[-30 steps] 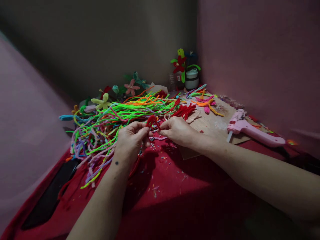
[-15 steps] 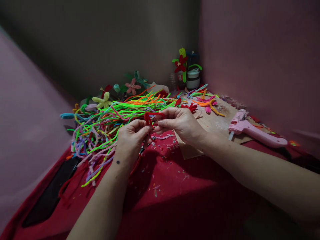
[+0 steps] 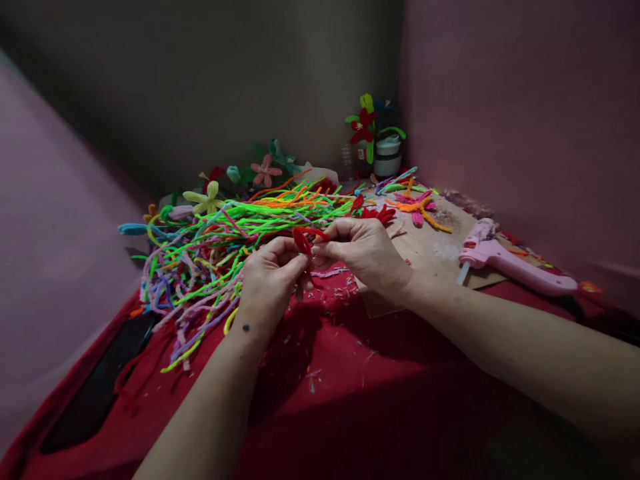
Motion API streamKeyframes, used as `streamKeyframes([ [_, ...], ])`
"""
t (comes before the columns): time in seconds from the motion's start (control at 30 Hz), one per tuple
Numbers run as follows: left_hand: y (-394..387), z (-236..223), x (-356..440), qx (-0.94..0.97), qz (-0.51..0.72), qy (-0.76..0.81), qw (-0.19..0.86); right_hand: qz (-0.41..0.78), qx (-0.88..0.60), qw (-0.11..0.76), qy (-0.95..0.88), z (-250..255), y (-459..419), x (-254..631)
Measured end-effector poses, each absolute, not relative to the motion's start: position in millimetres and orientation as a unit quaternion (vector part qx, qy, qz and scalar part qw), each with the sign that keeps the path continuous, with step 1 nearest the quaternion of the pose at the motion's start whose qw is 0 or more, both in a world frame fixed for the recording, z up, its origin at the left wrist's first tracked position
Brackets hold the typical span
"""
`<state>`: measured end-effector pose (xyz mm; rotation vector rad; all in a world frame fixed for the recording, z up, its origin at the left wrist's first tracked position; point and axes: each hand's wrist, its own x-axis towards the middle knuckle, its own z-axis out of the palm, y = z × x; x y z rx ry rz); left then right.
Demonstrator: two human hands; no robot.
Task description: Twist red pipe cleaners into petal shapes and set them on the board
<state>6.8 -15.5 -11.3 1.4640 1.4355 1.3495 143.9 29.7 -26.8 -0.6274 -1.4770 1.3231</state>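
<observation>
A red pipe cleaner [image 3: 301, 241], bent into a narrow loop, is held between my two hands above the table. My left hand [image 3: 270, 270] pinches the loop's lower end between thumb and fingers. With thumb and forefinger, my right hand [image 3: 357, 250] grips the end that runs off to the right. Part of the pipe cleaner is hidden by my fingers. Just beyond my hands lies a heap of colourful pipe cleaners [image 3: 250, 220], mostly green, with pink, purple and orange ones mixed in. Several red petal-like pieces [image 3: 381, 215] lie behind my right hand.
A pink glue gun [image 3: 525, 267] rests on a board [image 3: 425, 247] at the right, near an orange and pink pipe-cleaner flower [image 3: 417, 205]. A black phone-like slab [image 3: 100, 387] lies at left. Pipe-cleaner flowers [image 3: 265, 171] and a lidded cup [image 3: 387, 157] stand at the back. Scraps litter the red cloth [image 3: 340, 373].
My left hand has shifted slightly right, closer to my right hand. The red loop has turned and become narrower. Both hands keep their pinch.
</observation>
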Motion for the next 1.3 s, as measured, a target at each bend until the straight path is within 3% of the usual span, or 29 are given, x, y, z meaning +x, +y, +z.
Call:
streamKeyframes([
  [0.13,-15.7,-12.6,8.2,0.562,0.515,0.562,0.322,0.412,-0.3,0.501,-0.699,-31.9,29.1,144.8],
  [0.33,-17.2,-16.0,11.3,0.599,0.494,0.565,0.281,0.383,-0.32,0.477,-0.723,-28.2,27.0,146.2],
  [0.67,-18.5,-14.5,13.7,0.602,0.486,0.544,0.326,0.536,-0.328,0.412,-0.659,-26.1,34.3,145.8],
  [0.9,-19.0,-14.0,13.6,0.629,0.452,0.553,0.308,0.566,-0.28,0.464,-0.621,-21.4,33.1,146.7],
  [1.3,-13.0,-11.2,3.0,0.616,0.382,0.559,0.403,0.667,-0.252,0.433,-0.552,-29.3,40.2,146.7],
])
